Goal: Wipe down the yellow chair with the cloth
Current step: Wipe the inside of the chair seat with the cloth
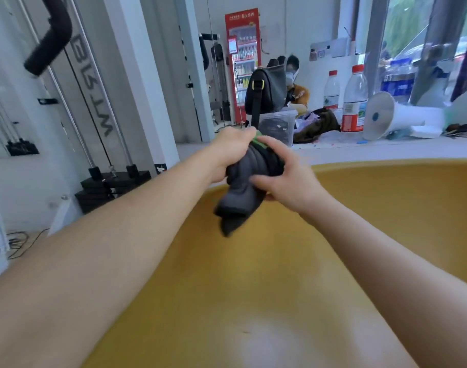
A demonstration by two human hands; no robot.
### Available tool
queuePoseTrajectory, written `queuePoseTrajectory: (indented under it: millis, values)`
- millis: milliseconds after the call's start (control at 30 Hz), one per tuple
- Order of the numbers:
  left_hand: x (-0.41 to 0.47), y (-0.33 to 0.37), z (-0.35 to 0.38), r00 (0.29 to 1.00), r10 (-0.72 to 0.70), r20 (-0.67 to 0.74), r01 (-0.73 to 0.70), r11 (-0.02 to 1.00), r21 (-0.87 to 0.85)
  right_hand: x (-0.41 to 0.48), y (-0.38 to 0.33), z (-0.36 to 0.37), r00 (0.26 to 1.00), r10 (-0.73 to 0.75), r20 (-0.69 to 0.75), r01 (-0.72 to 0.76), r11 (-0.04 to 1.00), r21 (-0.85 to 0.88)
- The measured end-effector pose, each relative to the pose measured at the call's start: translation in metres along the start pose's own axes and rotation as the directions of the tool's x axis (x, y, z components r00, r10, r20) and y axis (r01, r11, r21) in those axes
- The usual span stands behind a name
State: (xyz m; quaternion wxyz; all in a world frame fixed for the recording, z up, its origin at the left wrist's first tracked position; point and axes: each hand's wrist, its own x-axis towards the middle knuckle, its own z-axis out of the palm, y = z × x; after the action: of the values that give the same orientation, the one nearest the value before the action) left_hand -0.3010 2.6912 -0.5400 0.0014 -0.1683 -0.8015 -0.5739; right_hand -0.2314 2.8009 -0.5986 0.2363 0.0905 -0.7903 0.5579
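L hand (232,147) is closed round the top of the cloth (249,181), knuckles up, fingers wrapped over the far end where a bit of green edging shows. R hand (286,181) grips the same cloth from the other side, thumb across the front, fingers curled behind. So both hands hold it, neither free.

Cloth is dark grey, bunched into a thick roll btwn my palms, w/ a loose tail hanging below the L hand. I'd say it's bundled like this to make a firm pad, or to wring/refold it before it goes on the surface, b/c a loose rag would just drag. That's my guess, not smth the view proves.

Cloth hangs over the chair (359,221), near the far rim of its yellow shell. Can't tell if the tail touches the plastic. Chair fills the lower half of the view, curved seat under my forearms, pale sheen near bottom centre. Wiping proper looks not yet begun: no flat contact.

Beyond the rim is a white ledge (386,146) w/ a black bag (269,88) by a clear tub (277,126), two red-capped bottles (355,99) and a white megaphone (402,118) on its side. Red fridge (243,62) further back, a person (300,95) seated near it. Gym weights (107,187) on the floor to the L, well apart from the chair, so prob. no obstacle.
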Motion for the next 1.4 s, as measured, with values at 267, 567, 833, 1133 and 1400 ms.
queuePoseTrajectory:
  millis: [267,567,833,1133,1400]
  values:
    - [-0.016,-0.044,-0.052,0.984,0.038,0.172,-0.176,0.269,0.947,0.036,0.020,0.022,0.948,0.315,0.055,-0.143,0.572,-0.807]
    - [-0.048,-0.059,-0.096,0.996,0.002,0.086,-0.075,0.501,0.862,0.017,0.017,0.067,0.984,-0.121,0.133,0.178,0.557,-0.811]
    - [-0.091,-0.054,-0.133,0.994,-0.076,0.078,-0.035,0.453,0.891,0.017,0.017,0.092,0.998,-0.068,0.003,0.046,0.646,-0.762]
    - [-0.161,-0.071,-0.163,0.994,0.054,-0.098,0.056,0.521,0.852,0.019,0.002,0.103,0.995,0.025,0.100,0.057,0.681,-0.730]
    - [-0.205,-0.088,-0.192,0.981,0.100,-0.166,-0.014,0.891,0.453,-0.070,-0.059,0.199,0.916,-0.282,0.285,0.367,0.876,-0.313]
